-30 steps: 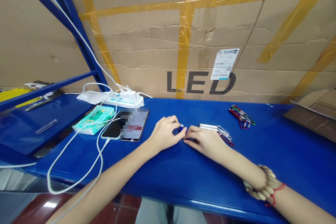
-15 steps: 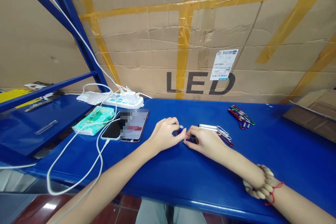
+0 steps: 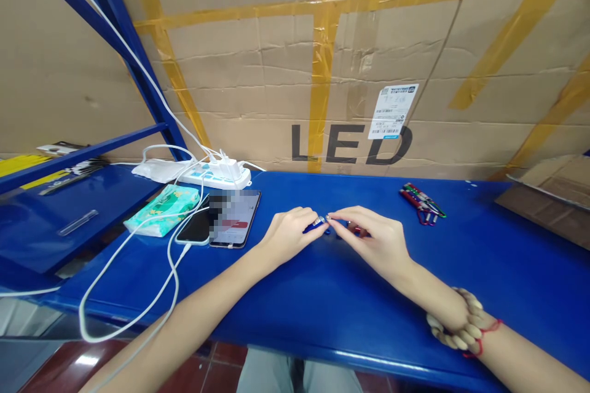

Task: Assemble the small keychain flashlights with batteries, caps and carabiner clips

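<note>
My left hand [image 3: 289, 234] rests on the blue table [image 3: 322, 295] with its fingers curled round a small blue flashlight [image 3: 315, 225], whose metal tip pokes out to the right. My right hand [image 3: 374, 241] meets it fingertip to fingertip, thumb and forefinger pinched at that tip. What the pinch holds is too small to make out. Under my right palm lie silver and red keychain flashlights [image 3: 356, 231], mostly hidden. A beaded bracelet [image 3: 456, 322] and a red string sit on my right wrist.
Several coloured keychain flashlights [image 3: 421, 202] lie at the back right. Two phones [image 3: 224, 225] charge left of my hands, cables running to a white power strip [image 3: 214, 175]. A green tissue pack [image 3: 162, 210] lies beside them. Taped cardboard boxes [image 3: 350, 73] wall the back.
My right hand has lifted off the table and moved up and left, now covering the silver flashlights. Its fingers now pinch at the tip of the blue flashlight. My left hand barely moved.
</note>
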Demonstrator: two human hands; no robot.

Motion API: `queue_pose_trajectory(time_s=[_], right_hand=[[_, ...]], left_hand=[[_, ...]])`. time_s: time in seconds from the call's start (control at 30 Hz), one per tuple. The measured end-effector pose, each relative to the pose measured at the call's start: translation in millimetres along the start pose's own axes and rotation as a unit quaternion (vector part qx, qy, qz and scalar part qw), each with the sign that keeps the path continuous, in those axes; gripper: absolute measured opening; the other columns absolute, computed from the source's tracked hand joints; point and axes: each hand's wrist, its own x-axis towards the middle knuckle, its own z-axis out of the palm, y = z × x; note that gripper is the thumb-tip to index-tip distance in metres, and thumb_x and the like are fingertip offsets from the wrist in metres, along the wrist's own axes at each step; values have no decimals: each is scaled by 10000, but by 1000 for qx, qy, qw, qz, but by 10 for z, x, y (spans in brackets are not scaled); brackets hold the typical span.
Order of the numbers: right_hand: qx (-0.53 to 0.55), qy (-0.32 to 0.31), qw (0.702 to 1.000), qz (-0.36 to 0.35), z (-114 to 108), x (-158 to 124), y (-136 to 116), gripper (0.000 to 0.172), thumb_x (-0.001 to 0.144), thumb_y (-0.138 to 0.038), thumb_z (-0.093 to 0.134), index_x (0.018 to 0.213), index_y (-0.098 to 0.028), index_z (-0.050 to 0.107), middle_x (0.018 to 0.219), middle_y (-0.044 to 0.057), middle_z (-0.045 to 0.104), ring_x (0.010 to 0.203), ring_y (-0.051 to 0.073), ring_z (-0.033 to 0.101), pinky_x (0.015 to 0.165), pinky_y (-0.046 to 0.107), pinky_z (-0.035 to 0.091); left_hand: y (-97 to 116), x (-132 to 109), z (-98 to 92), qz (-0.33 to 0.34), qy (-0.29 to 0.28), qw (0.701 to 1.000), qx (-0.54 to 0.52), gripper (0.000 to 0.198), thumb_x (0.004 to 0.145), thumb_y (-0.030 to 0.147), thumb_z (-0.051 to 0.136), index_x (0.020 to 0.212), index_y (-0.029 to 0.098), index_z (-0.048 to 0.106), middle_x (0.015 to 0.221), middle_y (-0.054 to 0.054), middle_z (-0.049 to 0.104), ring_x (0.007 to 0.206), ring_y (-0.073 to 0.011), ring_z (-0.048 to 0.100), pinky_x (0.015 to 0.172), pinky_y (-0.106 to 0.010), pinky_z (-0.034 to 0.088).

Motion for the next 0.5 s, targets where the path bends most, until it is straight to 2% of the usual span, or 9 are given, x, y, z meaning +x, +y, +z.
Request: queue_pose_trajectory(time_s=[0.1,0.23,0.4,0.5], right_hand=[[23,-2,999,-29,-3,-1,-16,143,846,-242,568,869,-178,694,854,40,713,590,91,617,497,181,471],[31,-22,999,-29,-12,13,-36,177,864,-260,535,871,-186,696,859,43,711,507,73,569,499,196,490],[59,-20,997,-38,-2,31,-52,167,859,-227,539,856,-185,700,864,51,712,639,106,639,517,190,510],[73,-13,997,-19,6,32,-57,165,851,-235,548,825,-192,706,857,52,712,663,119,648,486,191,501]], left_hand=[[-12,-10,-1,-10,-27,999,-15,224,888,334,475,742,184,554,727,22,642,647,-107,580,548,-204,326],[-31,-22,1,-16,-52,998,-29,181,901,322,451,798,199,535,791,26,661,686,-110,608,556,-196,334],[-29,-17,3,-22,-56,998,-28,181,904,331,439,802,205,520,809,20,664,726,-125,624,566,-197,345],[-22,-16,4,-27,-53,998,-34,180,904,322,436,793,208,518,802,21,662,717,-125,621,567,-197,352]])
